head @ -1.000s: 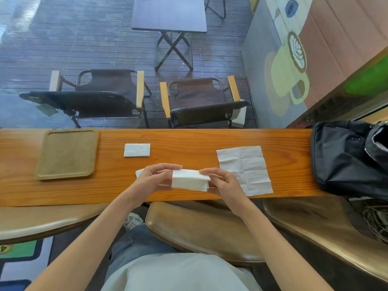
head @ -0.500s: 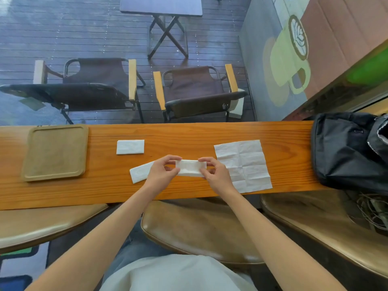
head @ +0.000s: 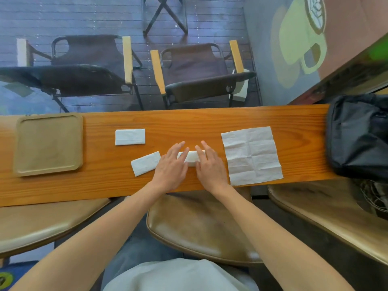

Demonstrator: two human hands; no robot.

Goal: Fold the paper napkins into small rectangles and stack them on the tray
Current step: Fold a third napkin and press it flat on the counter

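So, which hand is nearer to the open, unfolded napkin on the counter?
The right hand. It lies just left of the unfolded napkin, close to its edge, pressing on the folded napkin. The left hand presses further left, beyond the right hand.

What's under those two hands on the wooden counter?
A folded white napkin lies flat beneath the left hand and right hand. Only its middle strip shows between them; both ends are covered by the palms.
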